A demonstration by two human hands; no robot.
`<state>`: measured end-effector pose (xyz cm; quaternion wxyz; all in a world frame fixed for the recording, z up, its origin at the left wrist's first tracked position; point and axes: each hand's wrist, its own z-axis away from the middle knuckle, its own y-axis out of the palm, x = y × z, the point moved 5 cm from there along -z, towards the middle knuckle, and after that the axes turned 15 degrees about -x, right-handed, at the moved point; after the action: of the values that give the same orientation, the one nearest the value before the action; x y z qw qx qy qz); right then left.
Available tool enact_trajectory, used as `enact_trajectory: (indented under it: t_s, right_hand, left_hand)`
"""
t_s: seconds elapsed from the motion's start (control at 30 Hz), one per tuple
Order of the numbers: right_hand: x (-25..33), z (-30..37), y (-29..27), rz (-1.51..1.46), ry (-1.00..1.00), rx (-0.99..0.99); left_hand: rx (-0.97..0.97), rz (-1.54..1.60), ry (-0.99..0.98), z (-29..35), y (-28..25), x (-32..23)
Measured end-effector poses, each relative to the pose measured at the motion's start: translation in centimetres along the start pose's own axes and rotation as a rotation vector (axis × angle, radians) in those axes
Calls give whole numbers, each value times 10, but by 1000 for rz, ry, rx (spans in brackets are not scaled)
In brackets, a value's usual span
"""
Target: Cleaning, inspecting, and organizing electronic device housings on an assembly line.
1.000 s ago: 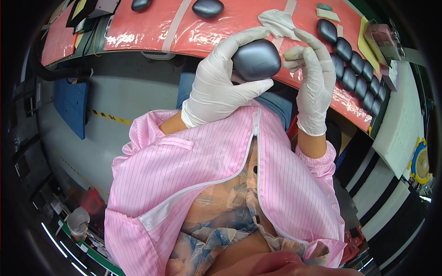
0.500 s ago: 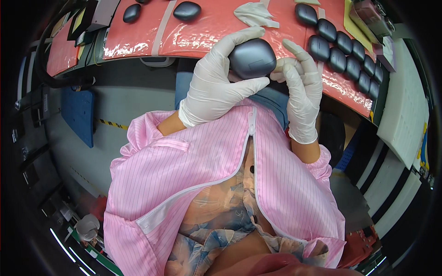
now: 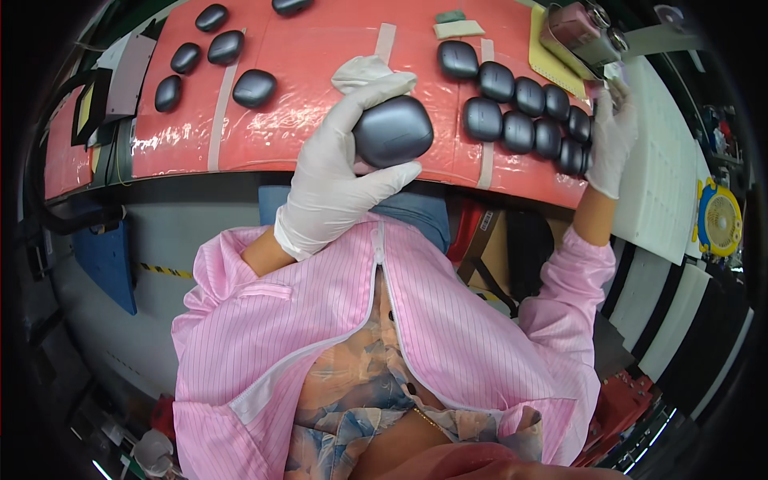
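Note:
My left hand (image 3: pixel 324 172), in a white glove, is closed around a dark blue-grey charging case (image 3: pixel 394 132) with rounded corners. Thumb and fingers grip its left side and edges, above the table's front edge. My gloved right hand (image 3: pixel 612 144) is stretched far to the right, beside the end of the rows of similar cases (image 3: pixel 518 132). Its fingers point away from me and look apart, with nothing visible in them. Behind my left hand lies a crumpled white cloth or glove (image 3: pixel 352 74), partly covered by the fingers.
The table has a glossy red cover (image 3: pixel 312 96) with pale tape strips. More cases (image 3: pixel 254 88) lie scattered at left. At the back right are a yellow pad (image 3: pixel 552 68), pinkish containers (image 3: pixel 576 30) and small pads (image 3: pixel 458 30). White panels (image 3: pixel 668 176) and a yellow-blue fan (image 3: pixel 720 220) stand at right.
My right hand has left the case and moved right, past the rows. My left hand still holds the case. The view has shifted, showing more cases at left.

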<state>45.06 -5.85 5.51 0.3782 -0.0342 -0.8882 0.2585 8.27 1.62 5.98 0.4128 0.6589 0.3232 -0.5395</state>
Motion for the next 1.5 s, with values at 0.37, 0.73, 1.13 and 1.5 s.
enact_trajectory:
  t_s: [0.37,0.73,1.13,1.5]
  right_hand:
    - [-44,-50,15,136,-37,212]
    - [0,-12,10,-239,219,68]
    - [-60,-7,-2,-245,465,-66]
    - [-58,-7,-1,-311,480,-83]
  left_hand:
    - [-59,-109,5,-26,-4,8]
    - [-64,-227,182,-37,-1,38]
    - [-98,-36,-47,-31,-8,70]
    - [-65,-203,33,-37,-6,66]
